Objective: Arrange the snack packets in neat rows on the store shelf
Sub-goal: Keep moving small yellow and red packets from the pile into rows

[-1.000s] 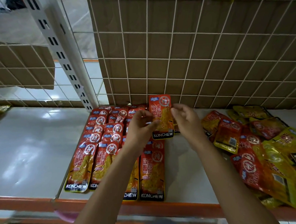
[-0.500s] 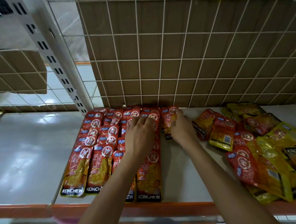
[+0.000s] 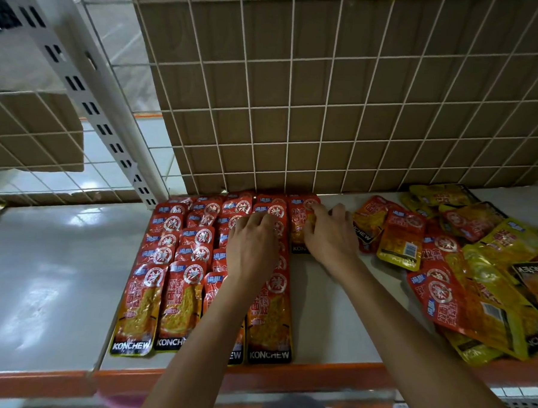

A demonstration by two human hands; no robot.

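Glossy plastic packets (image 3: 269,316) on smooth, shiny shelf (image 3: 48,289).

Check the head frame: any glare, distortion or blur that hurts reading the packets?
Head view: soft glare patches on the glossy white shelf board left of the rows; fisheye bows the white wire grid back panel; print on the front red-and-orange snack packets reads sharp; left hand and right hand show no motion blur.

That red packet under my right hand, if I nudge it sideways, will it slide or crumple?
Probably slides: the red packet is glossy film on a smooth, shiny shelf. Likely light and floppy, as similar pouches in the loose pile lie bent over each other.
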